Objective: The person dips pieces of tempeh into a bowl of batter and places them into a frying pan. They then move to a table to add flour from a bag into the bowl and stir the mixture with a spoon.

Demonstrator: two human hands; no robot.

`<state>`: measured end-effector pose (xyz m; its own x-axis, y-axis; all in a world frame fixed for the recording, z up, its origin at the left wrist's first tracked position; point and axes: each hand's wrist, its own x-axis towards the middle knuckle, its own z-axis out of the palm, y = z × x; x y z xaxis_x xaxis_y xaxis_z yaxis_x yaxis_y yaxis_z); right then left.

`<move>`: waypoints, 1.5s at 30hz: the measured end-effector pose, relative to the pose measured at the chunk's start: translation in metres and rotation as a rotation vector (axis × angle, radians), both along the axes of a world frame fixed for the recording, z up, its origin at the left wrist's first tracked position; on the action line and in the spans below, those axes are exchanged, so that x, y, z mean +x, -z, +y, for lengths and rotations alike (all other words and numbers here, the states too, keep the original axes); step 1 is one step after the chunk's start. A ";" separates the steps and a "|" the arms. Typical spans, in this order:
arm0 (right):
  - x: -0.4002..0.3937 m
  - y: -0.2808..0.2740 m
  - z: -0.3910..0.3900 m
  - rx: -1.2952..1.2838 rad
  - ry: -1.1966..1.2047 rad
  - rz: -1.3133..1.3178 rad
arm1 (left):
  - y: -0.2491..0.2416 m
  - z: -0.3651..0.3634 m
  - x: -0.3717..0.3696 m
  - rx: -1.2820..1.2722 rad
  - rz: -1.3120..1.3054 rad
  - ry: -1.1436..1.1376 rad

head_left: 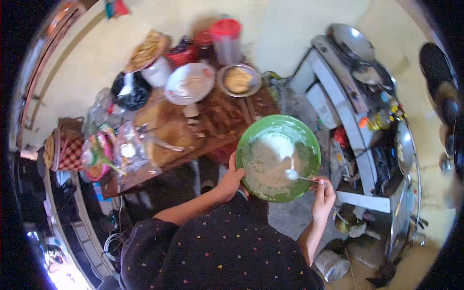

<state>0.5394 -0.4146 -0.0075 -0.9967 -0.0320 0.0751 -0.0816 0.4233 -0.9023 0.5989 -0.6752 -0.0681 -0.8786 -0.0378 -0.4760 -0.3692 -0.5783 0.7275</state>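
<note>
A green bowl [308, 131] is held in front of my body, with my left hand [232, 180] gripping its left rim, thumb at the edge. Inside lies a pale, thick mixture [263, 166], whiter near the far side, with smears up the wall. The fingers of my right hand [323, 199] are closed on the thin handle of a metal spoon [291, 174] at the bowl's right side. The spoon's head is over the mixture and carries some white on it.
On the wooden table [212, 116] at the left stand a white plate [181, 94], a metal bowl of yellowish food [249, 87] and a red-lidded container [226, 46]. Plastic bags [128, 140] lie near its left end. At right, a stove [345, 72] bears pans [357, 43]. A can [332, 266] lies on the floor.
</note>
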 end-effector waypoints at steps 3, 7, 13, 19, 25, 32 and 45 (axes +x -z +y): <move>0.012 0.011 -0.086 -0.163 -0.081 -0.024 | 0.014 -0.074 0.050 -0.055 -0.047 -0.108; 0.020 0.015 -0.177 -0.316 -0.193 -0.055 | 0.027 -0.151 0.107 -0.066 -0.121 -0.289; 0.036 0.045 -0.286 -0.129 -0.330 -0.277 | 0.043 -0.216 0.150 -0.021 -0.182 -0.509; 0.021 0.096 -0.357 -0.199 -0.342 -0.112 | 0.055 -0.252 0.165 -0.048 -0.142 -0.721; 0.021 0.161 -0.390 0.408 -0.671 0.173 | 0.067 -0.293 0.179 -0.172 -0.155 -0.997; 0.038 0.177 -0.441 0.736 -1.040 0.239 | 0.069 -0.313 0.176 -0.148 -0.199 -1.117; -0.010 0.181 -0.427 0.677 -0.534 0.179 | 0.102 -0.335 0.181 -0.047 -0.201 -0.749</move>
<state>0.5292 -0.8414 -0.1881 -0.8111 -0.5844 0.0250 -0.5375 0.7277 -0.4261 0.7796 -1.0106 -0.1701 -0.5074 -0.6119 -0.6067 -0.0195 -0.6957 0.7180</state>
